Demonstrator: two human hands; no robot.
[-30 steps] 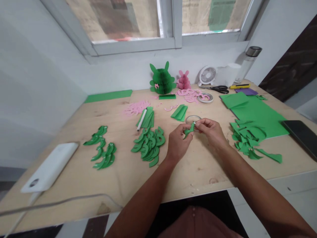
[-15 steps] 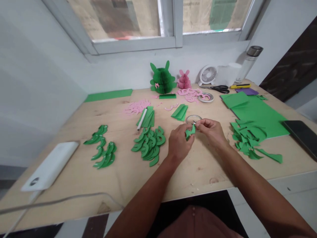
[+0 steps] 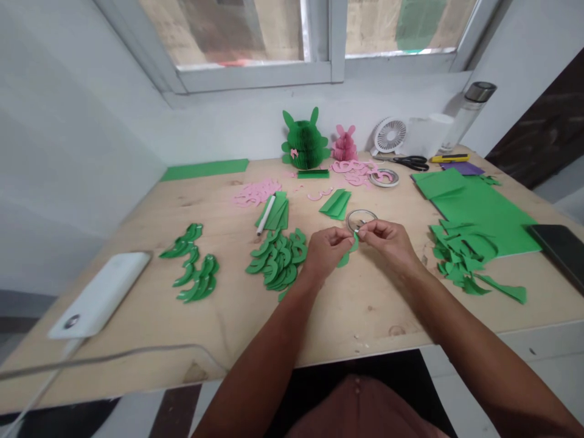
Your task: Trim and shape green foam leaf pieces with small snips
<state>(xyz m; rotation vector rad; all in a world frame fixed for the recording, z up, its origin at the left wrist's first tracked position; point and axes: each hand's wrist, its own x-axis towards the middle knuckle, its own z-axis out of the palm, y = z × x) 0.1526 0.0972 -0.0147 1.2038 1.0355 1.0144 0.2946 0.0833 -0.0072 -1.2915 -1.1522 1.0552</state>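
Between my fingertips is a curved green paper piece [image 3: 344,259], held over the table. My left hand [image 3: 325,250] pinches it from the left and covers part of it. My right hand [image 3: 389,241] is closed at its upper end, thumb and forefinger on a small white strip that looks like tape. Just behind the fingers lies a tape roll [image 3: 349,219], partly hidden by my right hand. Left of my left hand is a heap of curved green paper pieces [image 3: 276,261]. Farther left lie green pieces with white strips [image 3: 201,281] on them.
Green scraps [image 3: 460,252] and green sheets [image 3: 497,213] lie right, beside a black phone [image 3: 559,255]. A white power bank [image 3: 100,295] with a cable is left. Behind stand paper honeycomb figures [image 3: 305,143], scissors [image 3: 410,162], a fan [image 3: 390,135] and a bottle [image 3: 468,115].
The green paper piece has turned and now hangs down below my fingertips. My left hand has moved its fingers up to meet my right fingertips. The whole view has shifted slightly.
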